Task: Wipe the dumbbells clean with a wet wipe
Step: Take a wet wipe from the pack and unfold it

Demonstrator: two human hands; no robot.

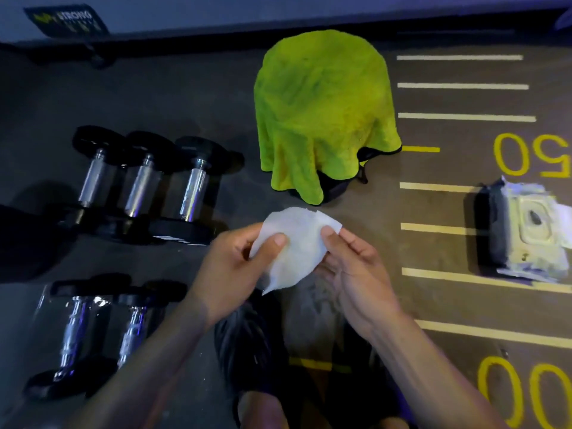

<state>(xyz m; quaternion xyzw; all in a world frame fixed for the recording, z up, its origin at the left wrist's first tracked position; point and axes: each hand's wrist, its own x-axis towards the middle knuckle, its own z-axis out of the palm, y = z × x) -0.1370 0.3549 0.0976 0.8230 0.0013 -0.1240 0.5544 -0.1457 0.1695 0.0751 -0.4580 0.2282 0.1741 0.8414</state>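
A white wet wipe (295,249) is spread between both my hands at the centre of the view, above the floor. My left hand (235,267) pinches its left edge with thumb on top. My right hand (353,267) pinches its right edge. Three dumbbells with chrome handles and black heads (145,184) lie side by side on the dark floor to the left of the wipe. Two more dumbbells (99,332) lie closer to me at the lower left. Neither hand touches a dumbbell.
A lime-green towel (322,109) drapes over a dark object just beyond the wipe. A wet wipe packet (526,230) with an open flap lies on the floor at right, among yellow painted lines and numbers. My dark shoes (247,342) are below my hands.
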